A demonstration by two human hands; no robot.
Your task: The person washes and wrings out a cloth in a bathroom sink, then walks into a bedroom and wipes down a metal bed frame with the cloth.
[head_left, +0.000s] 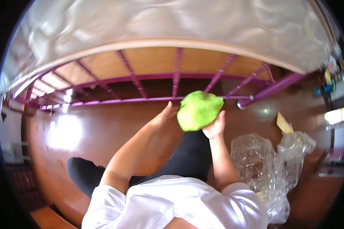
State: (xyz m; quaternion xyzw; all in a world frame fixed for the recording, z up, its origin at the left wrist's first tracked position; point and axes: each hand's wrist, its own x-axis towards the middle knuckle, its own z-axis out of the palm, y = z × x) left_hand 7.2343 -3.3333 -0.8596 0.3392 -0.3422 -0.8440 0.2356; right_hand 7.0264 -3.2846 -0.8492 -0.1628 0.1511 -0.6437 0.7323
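A bright green, soft-looking lump (199, 110) with an uneven outline is held up in front of my knees, close to the purple bed rail. Its kind is unclear; it could be cloth or another pliable material. My right hand (215, 127) grips its lower right side, with the thumb showing along the edge and the other fingers partly hidden behind it. My left hand (164, 115) is just left of the lump, apart from it, with the fingers stretched out and nothing in them.
A purple metal bed frame (176, 76) with a quilted, pale mattress (172, 21) stands ahead. Crumpled clear plastic wrap (256, 160) lies on the brown floor (103, 126) at my right, near a pale flat piece (284, 123). Small coloured items (330, 80) are at the far right.
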